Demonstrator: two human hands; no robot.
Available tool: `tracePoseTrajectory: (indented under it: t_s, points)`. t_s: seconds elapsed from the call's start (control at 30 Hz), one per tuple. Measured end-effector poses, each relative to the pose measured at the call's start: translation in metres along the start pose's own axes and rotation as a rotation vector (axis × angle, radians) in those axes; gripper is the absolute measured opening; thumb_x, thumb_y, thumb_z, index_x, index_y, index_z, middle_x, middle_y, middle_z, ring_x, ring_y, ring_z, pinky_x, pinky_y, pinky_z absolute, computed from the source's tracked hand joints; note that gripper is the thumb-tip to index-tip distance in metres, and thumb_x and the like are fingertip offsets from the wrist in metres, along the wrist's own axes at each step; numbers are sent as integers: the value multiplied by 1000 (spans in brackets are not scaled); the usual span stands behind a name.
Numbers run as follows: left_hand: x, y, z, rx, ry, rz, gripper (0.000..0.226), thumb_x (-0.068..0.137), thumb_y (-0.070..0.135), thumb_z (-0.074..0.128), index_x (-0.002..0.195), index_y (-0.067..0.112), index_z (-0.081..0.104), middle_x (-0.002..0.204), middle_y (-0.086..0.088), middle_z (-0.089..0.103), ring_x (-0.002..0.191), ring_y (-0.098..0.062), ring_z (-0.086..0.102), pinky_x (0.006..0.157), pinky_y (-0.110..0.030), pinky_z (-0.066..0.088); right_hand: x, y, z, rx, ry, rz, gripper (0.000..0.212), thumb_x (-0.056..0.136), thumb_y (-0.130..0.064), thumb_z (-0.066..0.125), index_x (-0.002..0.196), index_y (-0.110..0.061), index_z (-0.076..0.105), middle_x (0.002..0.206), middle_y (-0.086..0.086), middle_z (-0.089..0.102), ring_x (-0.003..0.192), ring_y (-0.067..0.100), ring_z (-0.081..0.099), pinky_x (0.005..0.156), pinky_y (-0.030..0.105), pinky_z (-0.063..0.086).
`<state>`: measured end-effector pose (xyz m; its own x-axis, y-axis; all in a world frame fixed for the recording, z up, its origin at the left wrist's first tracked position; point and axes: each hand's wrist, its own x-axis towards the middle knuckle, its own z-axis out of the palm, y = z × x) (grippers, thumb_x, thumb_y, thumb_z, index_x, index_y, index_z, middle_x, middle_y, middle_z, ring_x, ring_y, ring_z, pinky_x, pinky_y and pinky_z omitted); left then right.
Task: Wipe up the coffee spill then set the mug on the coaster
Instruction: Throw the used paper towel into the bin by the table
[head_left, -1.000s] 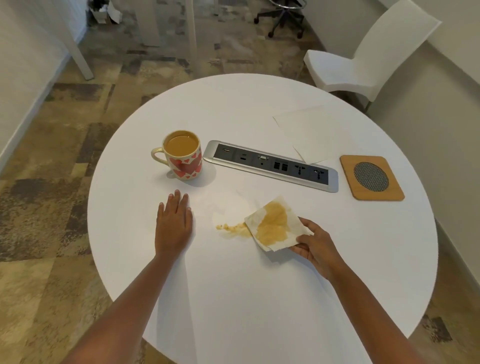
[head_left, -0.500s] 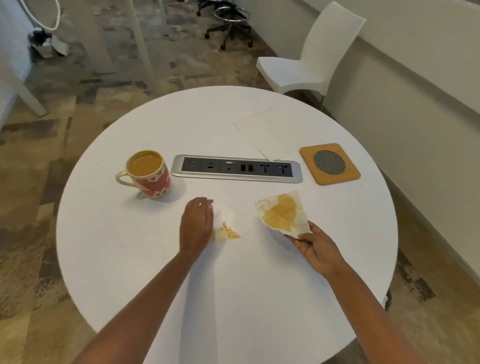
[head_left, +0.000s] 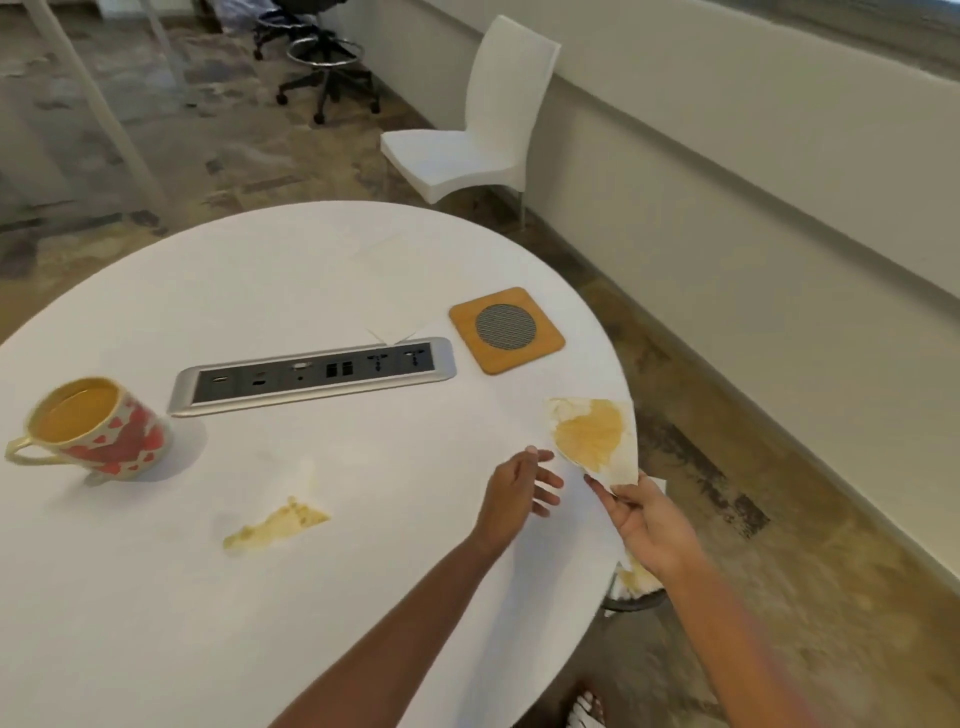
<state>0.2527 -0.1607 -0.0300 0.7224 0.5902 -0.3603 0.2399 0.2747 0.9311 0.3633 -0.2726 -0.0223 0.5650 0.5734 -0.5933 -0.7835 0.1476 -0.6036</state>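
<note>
A heart-patterned mug (head_left: 98, 431), full of milky coffee, stands near the left edge of a round white table (head_left: 311, 270), well apart from the wooden coaster (head_left: 506, 330) on the far right side. Between them, a tissue (head_left: 283, 519) soaked yellow-brown lies flat over the spill, with a faint wet smear just above it. Behind it a silver power strip (head_left: 311, 376) is set into the tabletop. The person's left hand (head_left: 514, 493) hovers empty over the table, fingers loosely spread, close to the stained tissue (head_left: 595, 439) that the right hand (head_left: 647, 525) pinches by its lower corner at the table's right rim. Below that rim, what looks like a bin (head_left: 636, 592) holds more stained paper.

The wiping appears unfinished: the used sheet seems headed for disposal, and the soaked piece on the table has yet to be lifted. The next move likely calls for dropping the stained sheet, then clearing the remaining wet patch before the full mug is carried, level, across to the coaster.

A white chair (head_left: 483, 119) stands by the wall; a stool (head_left: 324, 78) sits on patterned carpet beyond.
</note>
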Motion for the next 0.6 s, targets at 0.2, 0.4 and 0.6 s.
tracePoseTrajectory:
  t_s: [0.2, 0.4, 0.6]
  points:
    - [19, -19, 107, 296, -192, -28, 32, 97, 17, 37, 108, -1, 61, 87, -12, 66, 67, -13, 60, 63, -21, 48, 12, -76, -92, 34, 225, -95, 31, 92, 14, 32, 92, -8, 54, 98, 11, 60, 83, 22, 63, 57, 23, 60]
    - [51, -40, 198, 637, -233, 32, 36, 98, 16, 33, 127, 4, 51, 132, -15, 54, 122, -25, 49, 100, -29, 38, 42, -132, -172, -265, 420, -102, 45, 93, 12, 35, 136, 1, 37, 135, 22, 48, 118, 35, 52, 101, 39, 41]
    - [75, -98, 226, 1009, -277, -215, 45, 97, 15, 33, 140, 4, 26, 146, -14, 32, 136, -26, 31, 111, -34, 30, 81, -137, -218, -710, 526, -13, 45, 92, 11, 39, 135, 0, 43, 129, 24, 56, 110, 38, 59, 89, 41, 50]
